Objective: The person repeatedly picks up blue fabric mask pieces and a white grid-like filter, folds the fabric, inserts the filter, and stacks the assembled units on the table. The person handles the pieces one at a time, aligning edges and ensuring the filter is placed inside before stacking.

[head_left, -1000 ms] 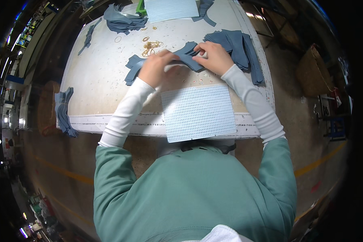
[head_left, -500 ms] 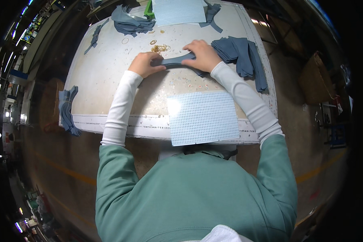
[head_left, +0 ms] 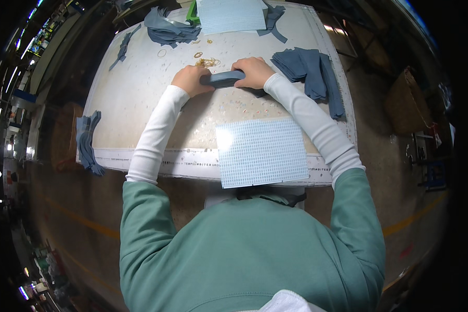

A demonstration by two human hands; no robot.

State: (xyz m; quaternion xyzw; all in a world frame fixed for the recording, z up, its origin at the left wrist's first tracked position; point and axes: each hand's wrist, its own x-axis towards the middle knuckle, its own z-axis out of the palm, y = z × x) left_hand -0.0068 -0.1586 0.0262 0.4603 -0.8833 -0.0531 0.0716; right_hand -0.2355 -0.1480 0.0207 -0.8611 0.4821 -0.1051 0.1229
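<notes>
Between my hands a stack of curved blue-grey fabric pieces is bowed slightly upward over the table. My left hand is closed round its left end, thumb on the near side. Its right part is gripped by my right hand, whose fingers bend over the far side; the right tip is partly hidden beneath that hand. Just beyond the stack lies a small heap of tan rubber bands. A printed sheet with rows of small pale blue labels rests on the near table edge, between my forearms.
More blue-grey fabric pieces are piled at the right of the white table. Another pile sits at the far left, and a tied bundle hangs over the left edge. A second label sheet lies at the far side.
My right hand has moved left along the fabric stack, and its fingers have closed in. The hands are nearer together, and the stack is bowed more.
</notes>
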